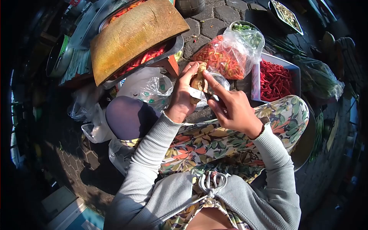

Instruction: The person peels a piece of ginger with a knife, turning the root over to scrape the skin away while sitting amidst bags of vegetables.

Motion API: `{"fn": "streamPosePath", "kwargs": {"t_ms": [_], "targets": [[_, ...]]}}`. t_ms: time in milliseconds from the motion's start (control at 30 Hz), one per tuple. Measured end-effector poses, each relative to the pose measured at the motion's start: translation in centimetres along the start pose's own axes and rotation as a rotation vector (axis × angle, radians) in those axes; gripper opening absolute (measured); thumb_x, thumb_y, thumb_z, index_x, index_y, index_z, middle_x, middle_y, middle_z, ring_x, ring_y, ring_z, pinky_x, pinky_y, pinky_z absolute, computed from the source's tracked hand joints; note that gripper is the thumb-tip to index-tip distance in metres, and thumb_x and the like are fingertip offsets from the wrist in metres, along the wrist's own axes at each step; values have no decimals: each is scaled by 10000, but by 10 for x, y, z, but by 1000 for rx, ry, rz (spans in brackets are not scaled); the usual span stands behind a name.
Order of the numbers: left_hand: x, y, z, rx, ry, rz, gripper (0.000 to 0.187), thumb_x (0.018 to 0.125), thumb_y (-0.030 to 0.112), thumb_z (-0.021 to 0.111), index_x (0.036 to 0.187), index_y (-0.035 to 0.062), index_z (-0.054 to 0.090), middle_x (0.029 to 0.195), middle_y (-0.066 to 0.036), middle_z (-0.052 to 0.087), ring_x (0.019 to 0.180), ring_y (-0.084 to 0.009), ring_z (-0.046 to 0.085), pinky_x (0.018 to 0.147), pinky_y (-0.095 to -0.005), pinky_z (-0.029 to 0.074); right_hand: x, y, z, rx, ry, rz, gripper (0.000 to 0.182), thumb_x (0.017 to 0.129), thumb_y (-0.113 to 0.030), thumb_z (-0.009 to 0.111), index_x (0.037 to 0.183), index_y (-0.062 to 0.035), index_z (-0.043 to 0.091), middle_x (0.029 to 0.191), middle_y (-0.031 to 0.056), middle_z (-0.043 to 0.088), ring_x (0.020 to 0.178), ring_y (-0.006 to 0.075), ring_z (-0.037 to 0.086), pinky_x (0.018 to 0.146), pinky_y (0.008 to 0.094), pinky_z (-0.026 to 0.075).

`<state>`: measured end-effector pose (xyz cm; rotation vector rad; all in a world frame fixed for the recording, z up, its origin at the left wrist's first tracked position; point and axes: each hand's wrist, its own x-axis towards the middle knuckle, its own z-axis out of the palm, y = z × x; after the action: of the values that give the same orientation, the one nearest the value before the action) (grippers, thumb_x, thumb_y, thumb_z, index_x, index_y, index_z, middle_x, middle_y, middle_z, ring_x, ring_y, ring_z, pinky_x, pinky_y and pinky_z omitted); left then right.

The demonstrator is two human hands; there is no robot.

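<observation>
My left hand (181,95) is wrapped round a knobbly, light-brown root (198,82) that looks like ginger, held upright above my lap. My right hand (234,109) grips a small knife (197,94), its bright blade lying across the lower part of the root. The right index finger reaches forward against the root's upper side. Most of the knife's handle is hidden in my right palm. Just beyond my hands lies a clear plastic bag of chopped red and orange chillies (220,57).
A wooden chopping board (138,38) lies across a dark tub of red chillies (147,57) at upper left. A white basket of thin red chillies (276,80) stands at right, beside bagged greens (318,78). Plastic bags (147,88) lie near my left knee.
</observation>
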<state>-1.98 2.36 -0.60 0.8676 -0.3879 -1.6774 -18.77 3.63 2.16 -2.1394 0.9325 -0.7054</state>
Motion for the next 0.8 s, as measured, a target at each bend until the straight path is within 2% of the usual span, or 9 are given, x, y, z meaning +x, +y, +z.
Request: {"fn": "streamPosePath", "kwargs": {"t_ms": [167,233,333,433,533,567,667,733,800], "targets": [[-2,2,5,47,26,23,267,972,264,420,1098,53,523,786,-12,559,572,-114,540,537,-253,456,0,-1,1,33,-9,6,637,859,-189,547,1436,-144,281,477,123,501,450,317,545,477,416,426],[-3,2,5,117,37,68,260,969,257,424,1103,57,521,800,-8,557,574,-105,536,533,-241,453,-1,-2,1,64,16,10,663,807,-68,566,1422,-102,323,470,116,421,408,280,471,468,347,394],[-3,1,3,162,49,86,253,968,252,425,1098,60,526,804,-7,556,580,-102,536,535,-238,453,0,-5,-2,34,-27,44,625,867,-177,540,1436,-150,284,462,125,485,443,321,535,474,415,420],[-5,2,5,178,56,101,248,965,252,430,1092,63,530,808,-6,555,582,-99,535,537,-238,451,-1,-3,-2,74,-28,40,624,859,-162,547,1431,-147,296,501,132,513,448,314,539,471,409,419],[-5,4,0,81,-28,11,244,964,250,434,1083,68,542,797,5,573,609,-90,559,556,-236,465,-1,-1,-3,65,28,-19,651,807,-52,560,1416,-116,340,453,109,402,390,269,451,446,344,381],[-5,5,-1,6,-82,-67,243,963,250,435,1081,69,546,793,10,581,621,-87,570,564,-236,471,-1,-1,-3,63,30,-19,651,807,-52,560,1416,-116,340,453,109,402,390,269,451,446,344,381],[-5,2,1,-63,-69,-75,238,959,249,443,1078,75,553,801,13,598,644,-86,588,578,-236,483,-2,-1,-3,63,34,-29,647,809,-51,559,1415,-121,344,448,105,397,386,265,451,443,342,381],[-6,1,2,-79,-30,-74,234,958,248,447,1078,77,553,810,11,599,644,-87,588,579,-236,484,-3,-3,-1,-42,26,-6,615,837,-116,554,1412,-141,336,625,133,575,463,308,549,480,408,431],[-6,0,6,-89,64,-61,220,955,238,453,1071,82,557,825,7,603,647,-92,587,587,-236,488,-2,-4,-1,-42,20,-1,622,832,-115,558,1412,-143,336,639,131,581,473,308,554,478,407,431]]}}
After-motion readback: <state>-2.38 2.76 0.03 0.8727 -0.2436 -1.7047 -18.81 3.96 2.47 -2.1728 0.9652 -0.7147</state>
